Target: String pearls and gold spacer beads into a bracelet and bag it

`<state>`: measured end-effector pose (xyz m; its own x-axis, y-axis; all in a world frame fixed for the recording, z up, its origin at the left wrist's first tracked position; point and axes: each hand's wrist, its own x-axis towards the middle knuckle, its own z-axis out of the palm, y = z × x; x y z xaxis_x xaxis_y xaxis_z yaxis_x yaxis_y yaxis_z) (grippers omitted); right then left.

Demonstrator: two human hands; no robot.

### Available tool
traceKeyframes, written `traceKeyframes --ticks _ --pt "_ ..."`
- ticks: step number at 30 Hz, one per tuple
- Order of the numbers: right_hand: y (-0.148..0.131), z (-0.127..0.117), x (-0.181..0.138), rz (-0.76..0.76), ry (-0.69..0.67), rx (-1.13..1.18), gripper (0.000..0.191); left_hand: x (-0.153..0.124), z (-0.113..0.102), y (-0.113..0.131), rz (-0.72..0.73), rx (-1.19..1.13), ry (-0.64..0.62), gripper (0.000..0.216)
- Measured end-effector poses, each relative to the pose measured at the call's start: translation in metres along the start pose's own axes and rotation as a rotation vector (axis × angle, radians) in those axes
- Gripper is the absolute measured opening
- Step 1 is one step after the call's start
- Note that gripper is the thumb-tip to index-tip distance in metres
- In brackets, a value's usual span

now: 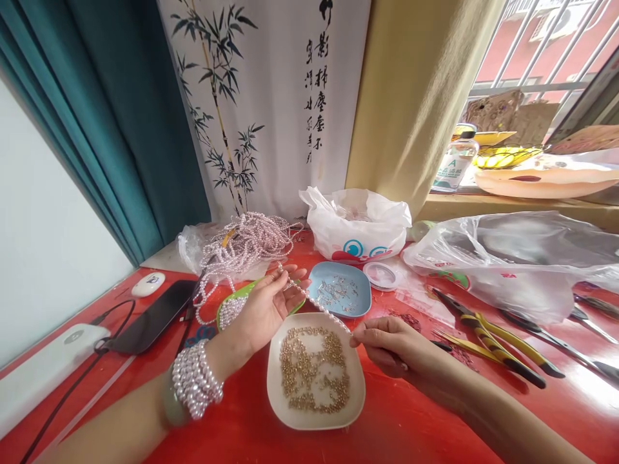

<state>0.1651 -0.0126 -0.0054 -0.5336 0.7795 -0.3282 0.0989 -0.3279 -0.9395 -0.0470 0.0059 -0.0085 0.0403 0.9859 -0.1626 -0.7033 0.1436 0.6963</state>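
Observation:
A strand of pale pink pearl-like beads point(322, 309) runs slantwise between my two hands. My left hand point(265, 303), palm partly turned up, has the strand between its thumb and fingers. The strand's lower end is pinched in the fingertips of my right hand point(389, 345). Below the strand sits a cream dish point(275, 403) with many small gold beads point(296, 370) in it. Several loops of pearly beads point(196, 380) wrap my left wrist, beside a greenish bangle point(173, 403). Behind my left hand, a green tray point(254, 287) holding pale beads is partly hidden.
Small metal pieces lie in a blue tray point(362, 283). Behind it stand a white plastic bag point(358, 225) and, left, a heap of bead strands point(251, 241). Pliers point(493, 335) and scissors point(546, 335) lie right. A phone point(155, 319) and a white power strip point(48, 367) lie left.

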Motion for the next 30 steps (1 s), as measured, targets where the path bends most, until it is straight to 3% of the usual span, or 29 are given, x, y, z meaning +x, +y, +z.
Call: traceKeyframes --ticks 6,16,24,30 --pt "0.004 -0.004 0.002 0.039 -0.039 -0.015 0.026 0.002 -0.002 0.0 -0.012 -0.017 -0.011 0.013" --pt "0.01 -0.01 0.005 0.025 0.027 0.029 0.03 0.003 0.001 0.003 -0.052 -0.065 -0.003 0.019" --pt "-0.005 -0.021 0.006 0.047 0.075 -0.432 0.036 0.01 -0.007 0.003 0.068 -0.057 -0.009 0.012" --pt "-0.009 -0.046 0.011 -0.016 0.178 -0.597 0.036 0.01 -0.011 0.007 0.085 0.037 -0.009 0.019"
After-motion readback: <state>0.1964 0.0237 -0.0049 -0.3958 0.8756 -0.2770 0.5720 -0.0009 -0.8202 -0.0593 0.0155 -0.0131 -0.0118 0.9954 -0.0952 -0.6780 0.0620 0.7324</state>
